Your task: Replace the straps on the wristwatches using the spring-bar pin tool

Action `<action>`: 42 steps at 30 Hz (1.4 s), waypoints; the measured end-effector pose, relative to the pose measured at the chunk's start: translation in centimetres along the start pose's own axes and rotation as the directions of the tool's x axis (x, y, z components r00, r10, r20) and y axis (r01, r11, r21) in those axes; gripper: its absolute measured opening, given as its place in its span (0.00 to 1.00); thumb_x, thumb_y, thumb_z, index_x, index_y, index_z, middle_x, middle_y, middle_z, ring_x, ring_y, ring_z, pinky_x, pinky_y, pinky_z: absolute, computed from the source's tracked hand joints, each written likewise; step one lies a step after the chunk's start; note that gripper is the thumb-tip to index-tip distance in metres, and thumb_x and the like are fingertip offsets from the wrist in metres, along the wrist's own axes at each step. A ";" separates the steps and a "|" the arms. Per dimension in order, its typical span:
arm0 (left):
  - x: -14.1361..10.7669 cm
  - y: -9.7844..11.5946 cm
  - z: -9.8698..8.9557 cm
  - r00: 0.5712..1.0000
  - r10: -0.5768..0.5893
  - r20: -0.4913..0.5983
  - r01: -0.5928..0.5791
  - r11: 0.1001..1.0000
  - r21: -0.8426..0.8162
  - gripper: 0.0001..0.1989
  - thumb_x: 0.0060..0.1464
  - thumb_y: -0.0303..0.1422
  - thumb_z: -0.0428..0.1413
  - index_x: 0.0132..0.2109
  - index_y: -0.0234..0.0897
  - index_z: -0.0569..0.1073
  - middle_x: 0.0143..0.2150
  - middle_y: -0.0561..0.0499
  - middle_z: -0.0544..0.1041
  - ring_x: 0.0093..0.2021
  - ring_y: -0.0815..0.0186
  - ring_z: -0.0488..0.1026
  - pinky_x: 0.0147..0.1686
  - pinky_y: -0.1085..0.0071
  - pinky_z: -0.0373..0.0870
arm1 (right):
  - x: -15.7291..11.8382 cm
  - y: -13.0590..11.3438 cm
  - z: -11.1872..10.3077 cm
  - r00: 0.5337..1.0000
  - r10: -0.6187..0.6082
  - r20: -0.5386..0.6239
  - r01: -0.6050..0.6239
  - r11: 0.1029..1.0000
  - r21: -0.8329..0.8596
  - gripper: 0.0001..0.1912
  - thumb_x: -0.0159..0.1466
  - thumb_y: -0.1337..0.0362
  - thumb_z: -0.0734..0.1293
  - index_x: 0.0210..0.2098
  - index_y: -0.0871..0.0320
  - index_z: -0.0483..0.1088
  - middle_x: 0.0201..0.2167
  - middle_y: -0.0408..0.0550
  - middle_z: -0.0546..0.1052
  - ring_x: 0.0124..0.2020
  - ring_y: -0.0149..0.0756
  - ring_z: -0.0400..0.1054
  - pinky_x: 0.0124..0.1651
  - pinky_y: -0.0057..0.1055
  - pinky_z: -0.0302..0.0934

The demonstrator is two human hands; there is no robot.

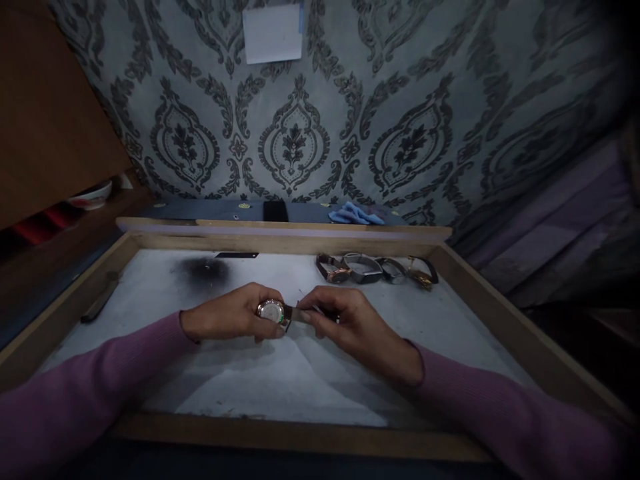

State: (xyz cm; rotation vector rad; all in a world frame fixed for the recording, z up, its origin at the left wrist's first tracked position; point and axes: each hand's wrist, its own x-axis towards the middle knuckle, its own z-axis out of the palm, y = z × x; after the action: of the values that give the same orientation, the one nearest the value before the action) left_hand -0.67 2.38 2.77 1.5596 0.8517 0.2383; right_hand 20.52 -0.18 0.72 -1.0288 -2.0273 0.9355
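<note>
While both hands sit mid-tray, I see the left hand (pixel 227 317) curled around a watch (pixel 271 311), round pale dial facing up, fingers pressed in on the case. Right hand (pixel 345 323) pinches a thin metal tool (pixel 300 313), its tip touching the right edge of the watch case. Both in purple sleeves, wrists resting on the tray

Watch sits just above the white surface, centre of the wooden tray (pixel 280 437), between the two hands. Dial too small and dim, I can't read any brand or writing on it

Around them:
- row of four watches (pixel 376 268) at the far right of the tray, lying side by side, touching or nearly so, some with metal bands, one gold-toned. No legible markings
- dark soot-like smudge (pixel 205 270) on the white surface, far left of centre
- small flat black strip (pixel 237 255) by the far rim
- dark stick-shaped tool (pixel 100 303) lying against the left rim, well apart from the hands

Behind the tray: narrow shelf with a blue cloth (pixel 356 215) crumpled at right, a black rectangular object (pixel 275 211) near the middle. Damask-pattern wallpaper above, with a white paper note (pixel 273 32) stuck to it near the top; looks blank from here, no text I can make out. Far left, a white bowl (pixel 91 195) on a lower wooden ledge, red thing beside it, can't tell what

Lighting is poor, edges of the view go dark
</note>
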 end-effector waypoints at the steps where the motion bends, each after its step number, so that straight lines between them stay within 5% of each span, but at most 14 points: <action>1: 0.0 -0.1 0.0 1.000 0.000 0.002 0.000 1.000 -0.002 0.08 0.46 0.32 0.59 0.30 0.34 0.67 0.21 0.58 0.67 0.22 0.73 0.63 0.24 0.75 0.58 | 0.0 0.0 -0.1 1.000 -0.001 0.001 0.001 1.000 0.001 0.06 0.62 0.68 0.65 0.32 0.62 0.74 0.19 0.41 0.71 0.20 0.26 0.63 0.24 0.23 0.55; 31: 0.6 -1.4 0.1 0.992 0.112 0.056 -0.112 0.994 0.001 0.14 0.55 0.39 0.56 0.28 0.34 0.66 0.21 0.58 0.63 0.23 0.73 0.56 0.24 0.74 0.51 | -0.3 0.5 0.3 0.999 -0.016 0.050 0.017 1.000 -0.010 0.06 0.60 0.70 0.65 0.30 0.62 0.74 0.22 0.42 0.73 0.22 0.26 0.62 0.26 0.24 0.55; 42: 0.3 -1.2 -0.6 0.997 0.045 0.064 -0.038 0.994 -0.105 0.14 0.52 0.41 0.58 0.31 0.34 0.69 0.20 0.59 0.62 0.21 0.74 0.52 0.21 0.74 0.46 | 0.3 0.0 -0.1 0.983 0.151 0.103 -0.175 0.940 0.292 0.07 0.60 0.64 0.68 0.30 0.62 0.73 0.17 0.38 0.68 0.17 0.23 0.60 0.21 0.22 0.55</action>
State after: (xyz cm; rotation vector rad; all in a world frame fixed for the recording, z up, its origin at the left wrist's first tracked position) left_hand -1.23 2.95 1.63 1.4813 0.7444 0.2561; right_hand 20.50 0.07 0.82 -1.0134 -1.8084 1.3454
